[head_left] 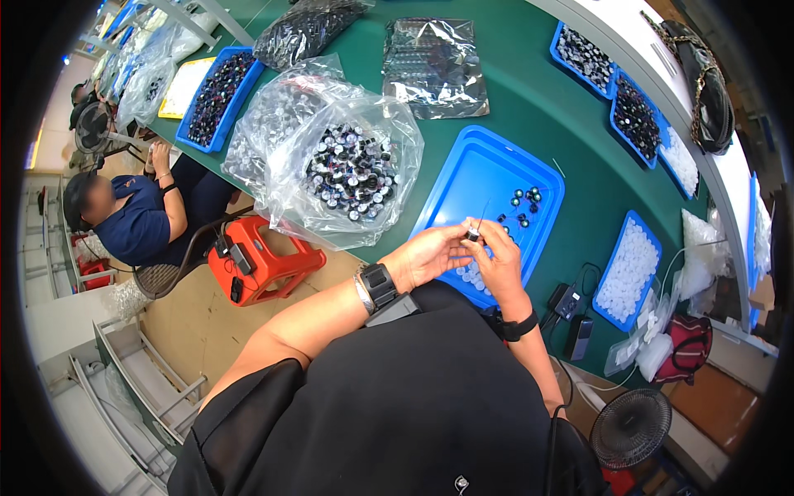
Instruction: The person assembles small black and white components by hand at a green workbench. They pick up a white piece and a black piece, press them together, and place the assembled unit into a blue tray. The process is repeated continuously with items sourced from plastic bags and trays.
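Note:
My left hand [432, 255] and my right hand [499, 261] meet over the near part of a blue tray [463, 157]. Their fingertips pinch a small black cylindrical part [472, 235] with a pale end. A thin dark strand stands up from about there; what it joins is too small to tell. Several dark round parts [521, 207] with shiny tops lie in the tray, right of my fingers. Clear whitish caps [473, 277] lie at its near end, partly hidden by my hands.
Left of the tray, an open clear bag [351, 174] holds many black-and-clear parts. Beyond lie a flat silvery-dark package [434, 66] and a dark filled bag [306, 31]. A blue tray of white caps [627, 269] and a black adapter [565, 301] sit right. A co-worker [136, 207] sits left.

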### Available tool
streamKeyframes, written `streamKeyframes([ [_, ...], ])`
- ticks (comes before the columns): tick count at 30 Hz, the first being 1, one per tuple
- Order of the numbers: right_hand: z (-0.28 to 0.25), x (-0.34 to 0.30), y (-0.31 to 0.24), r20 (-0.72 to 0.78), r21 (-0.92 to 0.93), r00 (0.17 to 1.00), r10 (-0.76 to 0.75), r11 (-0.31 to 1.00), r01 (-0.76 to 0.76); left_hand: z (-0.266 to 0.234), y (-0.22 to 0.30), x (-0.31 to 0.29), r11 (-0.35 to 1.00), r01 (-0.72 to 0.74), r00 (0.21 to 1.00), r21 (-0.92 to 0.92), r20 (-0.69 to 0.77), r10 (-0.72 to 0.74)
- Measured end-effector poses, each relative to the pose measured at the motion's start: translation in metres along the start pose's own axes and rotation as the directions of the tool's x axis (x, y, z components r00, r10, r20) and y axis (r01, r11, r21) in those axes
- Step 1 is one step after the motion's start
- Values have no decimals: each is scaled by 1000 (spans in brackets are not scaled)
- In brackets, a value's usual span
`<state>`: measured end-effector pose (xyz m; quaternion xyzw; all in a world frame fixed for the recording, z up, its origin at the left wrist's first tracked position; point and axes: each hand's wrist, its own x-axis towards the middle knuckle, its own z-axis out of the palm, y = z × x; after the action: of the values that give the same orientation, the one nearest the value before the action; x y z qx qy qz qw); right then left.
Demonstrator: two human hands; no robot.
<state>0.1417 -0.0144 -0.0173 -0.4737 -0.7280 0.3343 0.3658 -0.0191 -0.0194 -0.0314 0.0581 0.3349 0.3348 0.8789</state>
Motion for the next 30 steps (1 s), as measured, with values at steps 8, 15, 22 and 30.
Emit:
streamKeyframes([
  [8, 6, -7, 7, 96, -71, 994, 57, 996, -50, 0, -1, -5, 1000, 19, 989, 25, -144, -15],
  [15, -4, -26, 82, -1, -227, 894, 449, 870, -438, -66, 74, -27, 796, -414, 814, -442, -571, 106],
  [22, -12, -41, 147, -131, -663, 844, 519, 588, -464, 69, 92, -113, 929, -355, 932, 103, 120, 343],
  [30, 0, -40, 145, -112, -512, 878, 465, 730, -452, 167, 100, -159, 863, -497, 279, 87, 958, 64],
])
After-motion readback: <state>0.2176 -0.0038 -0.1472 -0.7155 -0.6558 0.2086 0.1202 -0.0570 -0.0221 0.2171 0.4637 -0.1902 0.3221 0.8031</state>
